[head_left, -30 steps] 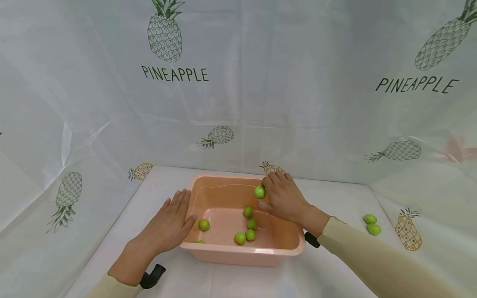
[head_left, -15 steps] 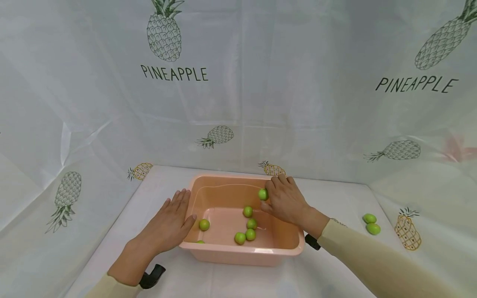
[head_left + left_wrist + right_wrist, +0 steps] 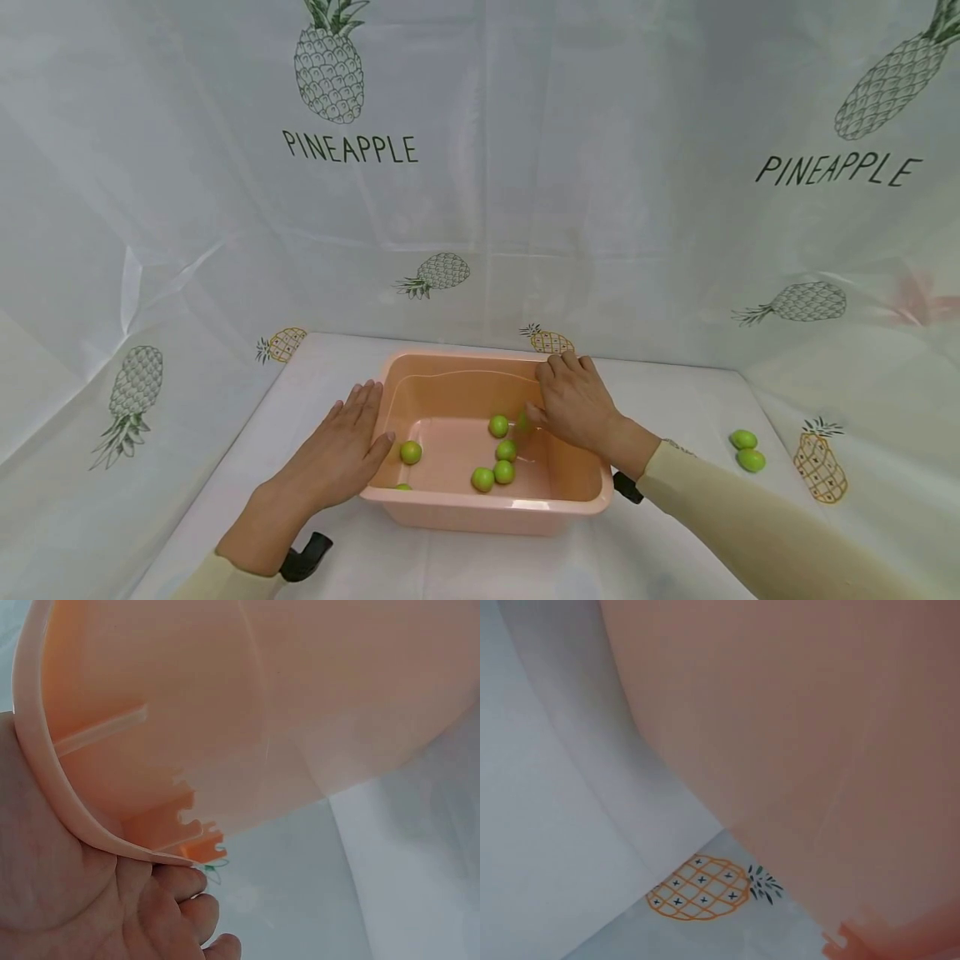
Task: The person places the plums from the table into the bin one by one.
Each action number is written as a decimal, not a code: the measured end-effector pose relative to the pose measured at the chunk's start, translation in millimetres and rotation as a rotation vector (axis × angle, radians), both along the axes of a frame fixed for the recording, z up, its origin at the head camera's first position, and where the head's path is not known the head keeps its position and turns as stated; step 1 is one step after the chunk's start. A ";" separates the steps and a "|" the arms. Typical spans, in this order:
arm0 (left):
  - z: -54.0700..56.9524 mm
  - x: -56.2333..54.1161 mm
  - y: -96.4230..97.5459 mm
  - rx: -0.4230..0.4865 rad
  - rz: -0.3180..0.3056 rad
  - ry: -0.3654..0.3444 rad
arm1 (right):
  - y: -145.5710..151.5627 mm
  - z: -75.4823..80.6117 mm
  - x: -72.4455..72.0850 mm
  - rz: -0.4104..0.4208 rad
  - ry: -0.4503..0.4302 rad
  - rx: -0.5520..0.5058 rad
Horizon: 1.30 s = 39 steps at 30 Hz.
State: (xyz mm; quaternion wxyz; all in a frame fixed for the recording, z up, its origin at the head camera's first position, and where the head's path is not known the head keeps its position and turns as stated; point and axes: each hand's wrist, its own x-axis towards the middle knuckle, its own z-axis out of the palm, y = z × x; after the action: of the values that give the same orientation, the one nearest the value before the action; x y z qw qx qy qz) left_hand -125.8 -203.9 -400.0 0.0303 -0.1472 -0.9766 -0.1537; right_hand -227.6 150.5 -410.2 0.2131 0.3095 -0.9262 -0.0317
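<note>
A pink plastic basin (image 3: 480,518) stands in front of me with several small round green fruits that look like limes, such as one lime (image 3: 483,479), on its floor. My left hand (image 3: 341,450) rests on the basin's left rim with straight fingers; the left wrist view shows its palm (image 3: 82,900) against that rim. At the basin's back right, my right hand (image 3: 573,402) is over the rim. A blurred green lime (image 3: 523,420) drops just below its thumb. The right wrist view shows only the basin's outer wall (image 3: 780,712), not the hand.
Two more limes (image 3: 747,450) lie on the white table (image 3: 675,392) to the right. A white sheet (image 3: 600,250) printed with pineapples hangs behind and at the sides. Black straps (image 3: 306,557) are on both wrists.
My right hand has shifted slightly right and let go of the lime it pinched, which now falls as a blur into the basin. My left hand has stayed in place.
</note>
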 end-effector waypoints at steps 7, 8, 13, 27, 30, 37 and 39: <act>0.3 0.3 0.7 -0.002 -0.002 0.004 | 1.9 1.5 1.0 0.001 0.015 -0.023; 0.1 0.3 0.7 -0.002 0.000 0.005 | 2.2 2.1 1.2 0.002 0.020 -0.026; -1.2 -0.1 0.0 -0.010 -0.001 0.018 | 8.6 5.7 2.6 0.011 0.067 -0.085; -1.8 0.8 -0.5 -0.005 -0.007 0.009 | 92.5 4.0 10.5 -0.063 0.272 -0.273; -2.0 0.7 -0.4 -0.010 -0.006 0.011 | 118.7 -6.7 15.2 -0.090 0.312 -0.317; -1.7 0.4 1.2 -0.004 -0.007 0.005 | 177.7 -33.5 40.0 -0.273 0.243 -0.401; -1.7 0.4 1.6 -0.001 -0.007 0.002 | 195.5 -40.7 48.1 -0.348 0.190 -0.415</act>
State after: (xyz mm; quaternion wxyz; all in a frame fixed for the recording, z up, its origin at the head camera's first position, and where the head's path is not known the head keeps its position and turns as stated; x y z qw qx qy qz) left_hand -125.3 -202.4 -401.6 0.0307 -0.1507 -0.9762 -0.1532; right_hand -179.4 346.0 -450.9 0.3491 0.0915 -0.9279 0.0934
